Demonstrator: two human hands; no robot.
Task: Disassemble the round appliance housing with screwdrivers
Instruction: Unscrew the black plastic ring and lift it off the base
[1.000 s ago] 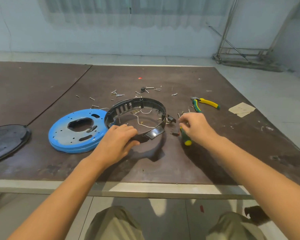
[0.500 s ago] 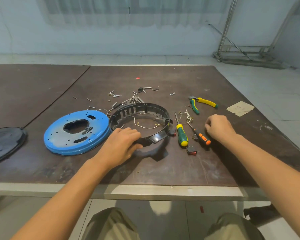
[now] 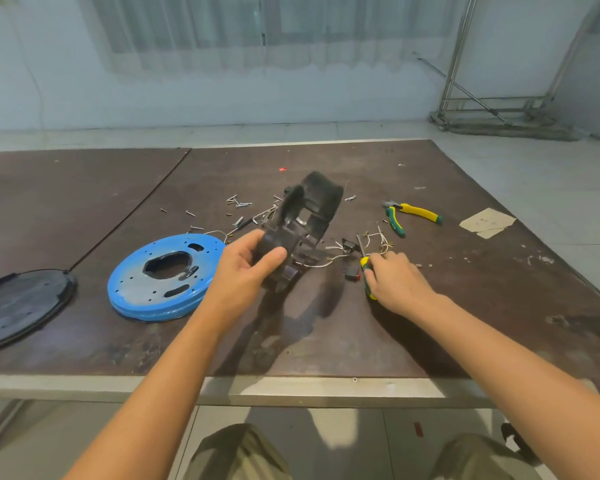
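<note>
Brown board forms the table (image 3: 430, 323), worn and scratched, with a seam running back from its left edge. At that left edge a black round cover (image 3: 21, 306) lies flat, partly out of view. Just right of it lies a blue metal plate (image 3: 146, 292), drilled with small holes around a ragged central opening. Near the middle of the surface the black round housing (image 3: 314, 206) stands tipped up on edge and blurred; whether its lower rim touches the board cannot be told. The left hand (image 3: 243, 271) grips its near wall, thumb across the outside and fingers curled behind. The right hand (image 3: 395, 282) rests just right of it, fingers curled round a green-and-yellow screwdriver (image 3: 365, 263). Toward the right edge lie green-and-yellow pliers (image 3: 413, 214) and a paper scrap (image 3: 487, 223) whose faint marks are too small to read. Thin wires (image 3: 378, 240), a small black-and-red switch (image 3: 352, 273) and loose screws (image 3: 238, 202) are scattered around the housing.
</note>
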